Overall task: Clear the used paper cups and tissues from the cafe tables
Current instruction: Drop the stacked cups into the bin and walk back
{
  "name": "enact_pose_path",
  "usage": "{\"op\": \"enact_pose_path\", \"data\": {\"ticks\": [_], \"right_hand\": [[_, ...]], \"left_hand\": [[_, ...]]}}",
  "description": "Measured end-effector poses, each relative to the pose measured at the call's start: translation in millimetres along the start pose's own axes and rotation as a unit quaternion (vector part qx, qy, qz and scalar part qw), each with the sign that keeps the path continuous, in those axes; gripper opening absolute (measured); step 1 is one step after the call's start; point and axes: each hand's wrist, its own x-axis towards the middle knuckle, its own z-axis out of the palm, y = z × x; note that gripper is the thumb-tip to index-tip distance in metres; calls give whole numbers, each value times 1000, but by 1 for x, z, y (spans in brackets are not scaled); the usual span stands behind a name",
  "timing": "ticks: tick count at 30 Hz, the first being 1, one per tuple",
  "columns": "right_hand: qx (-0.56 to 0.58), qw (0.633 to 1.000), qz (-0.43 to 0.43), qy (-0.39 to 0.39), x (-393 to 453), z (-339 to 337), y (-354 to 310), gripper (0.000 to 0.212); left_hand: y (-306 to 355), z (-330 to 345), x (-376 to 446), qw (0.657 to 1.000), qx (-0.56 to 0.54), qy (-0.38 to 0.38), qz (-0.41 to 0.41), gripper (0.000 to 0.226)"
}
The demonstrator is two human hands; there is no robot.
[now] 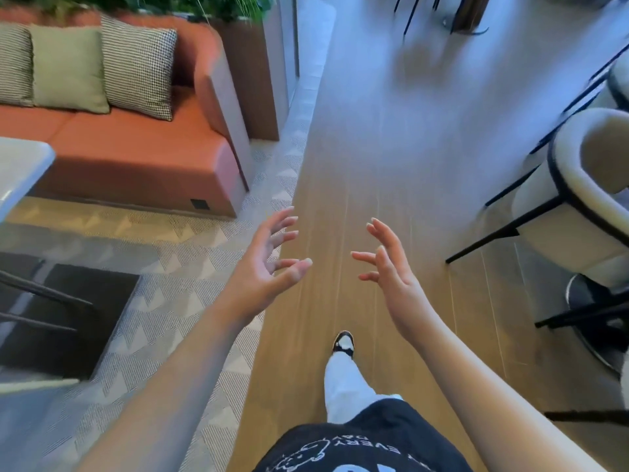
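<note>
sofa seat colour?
Orange-terracotta sofa, clearest in the head view.

no cups or tissues in view, pale table corner [23, 165] at left edge, its top blurred

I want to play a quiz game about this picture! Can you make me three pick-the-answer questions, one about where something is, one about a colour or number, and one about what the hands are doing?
1. Where is the sofa?
A. left of the walkway
B. right of the walkway
C. behind the chairs

2. How many cushions lie on it?
A. one
B. three
C. five

3. What do the left hand and right hand hold?
A. paper cups
B. tissues
C. nothing

Answers: 1 A, it sits at the picture's left; 2 B, one green between two checked; 3 C, fingers spread, empty.
</note>
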Motion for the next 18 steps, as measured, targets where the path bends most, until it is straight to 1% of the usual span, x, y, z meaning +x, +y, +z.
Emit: {"op": "enact_pose_path", "data": {"ticks": [3, 7, 10, 18], "right_hand": [[-1, 1000, -2, 3, 66, -12, 4, 45], [10, 1000, 3, -4, 152, -31, -2, 48], [12, 1000, 11, -13, 214, -39, -11, 53], [15, 1000, 4, -22, 357, -33, -15, 54]], "left_hand": [[-4, -3, 64, 1000, 8, 1, 3, 73], [6, -7, 146, 1000, 18, 11, -2, 74], [14, -15, 202, 1000, 4, 20, -8, 77], [8, -51, 337, 999, -7, 34, -17, 90]]}}
